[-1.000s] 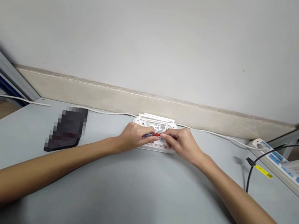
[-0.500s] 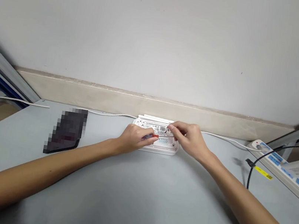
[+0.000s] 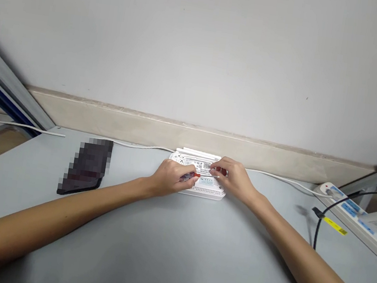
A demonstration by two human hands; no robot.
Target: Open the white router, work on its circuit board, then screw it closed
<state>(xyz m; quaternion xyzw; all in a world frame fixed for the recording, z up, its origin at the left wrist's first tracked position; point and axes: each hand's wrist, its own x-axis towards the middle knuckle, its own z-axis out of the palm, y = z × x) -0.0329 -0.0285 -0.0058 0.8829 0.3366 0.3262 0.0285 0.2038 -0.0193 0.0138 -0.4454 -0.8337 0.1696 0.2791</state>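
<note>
Pale wall (image 3: 201, 58) and a beige ledge (image 3: 141, 125) stand behind our grey-blue table (image 3: 130, 246). Well to the left of our left grip lies a dark, pixelated object (image 3: 87, 169), a white cable (image 3: 134, 145) running behind it. Our left hand (image 3: 187, 177) is closed, thumb and fingers clamped round the handle of a screwdriver (image 3: 196, 175) — its red end shows, and the thin shaft points right, towards our other hand. Beneath and between both grips sits the white device (image 3: 202, 193), vented and labelled side up, white bars (image 3: 202, 154) along its far edge. Our right hand (image 3: 211, 169) curls over its right part, fingers bent and nearly closed about a red piece (image 3: 221, 170), mostly hidden. Well right of that grip come a black cable (image 3: 317, 231) with a yellow tag (image 3: 335, 225) — and a white power strip (image 3: 360, 223) with blue sockets.
</note>
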